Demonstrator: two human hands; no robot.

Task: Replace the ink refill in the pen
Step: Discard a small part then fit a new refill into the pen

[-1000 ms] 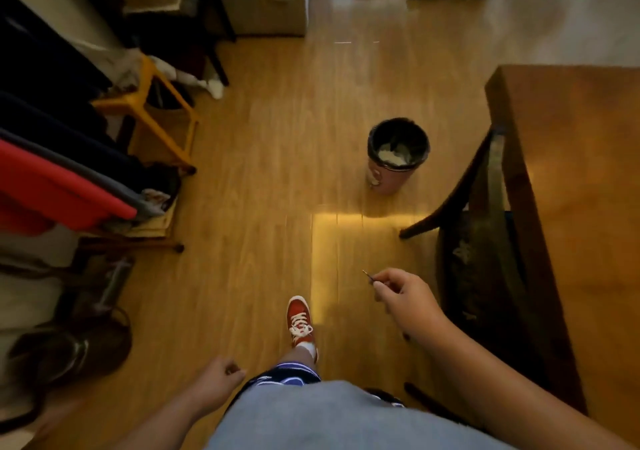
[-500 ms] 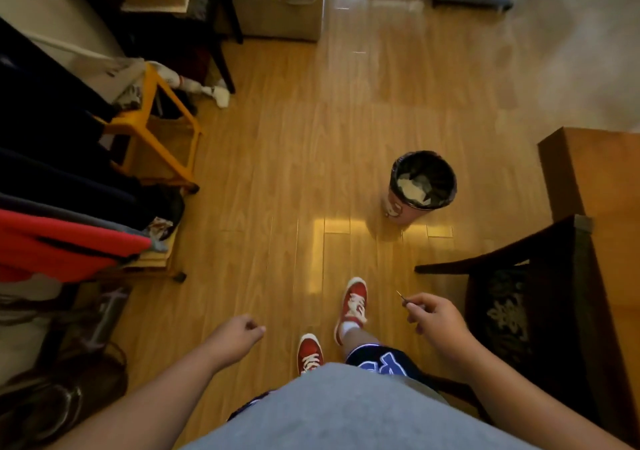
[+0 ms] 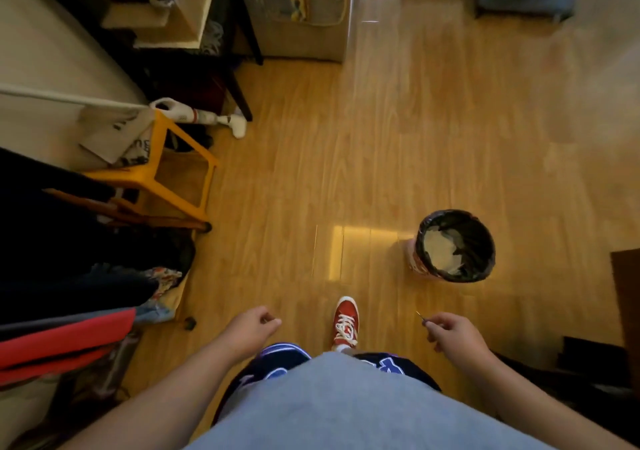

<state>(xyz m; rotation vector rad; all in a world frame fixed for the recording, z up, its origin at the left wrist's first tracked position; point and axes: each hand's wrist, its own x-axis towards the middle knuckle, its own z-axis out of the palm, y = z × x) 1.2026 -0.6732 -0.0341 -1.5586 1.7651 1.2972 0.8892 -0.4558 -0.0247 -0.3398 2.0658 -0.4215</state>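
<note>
Bin (image 3: pixel 482 236) nearer now; right hand (image 3: pixel 453 335) pinches refill (image 3: pixel 421 316), left hand (image 3: pixel 251 328) hangs loosely curled, empty.

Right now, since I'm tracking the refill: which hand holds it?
The right hand pinches the thin refill; the left hand is loosely curled, holding nothing.

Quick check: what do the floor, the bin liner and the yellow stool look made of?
Floor: wood-look planks, probably laminate, glossy; plank seams and a bright reflection show. Bin liner: thin black plastic film, crinkled, folded over the rim. Yellow stool: likely moulded plastic, smooth, evenly coloured; painted metal is possible.
</note>
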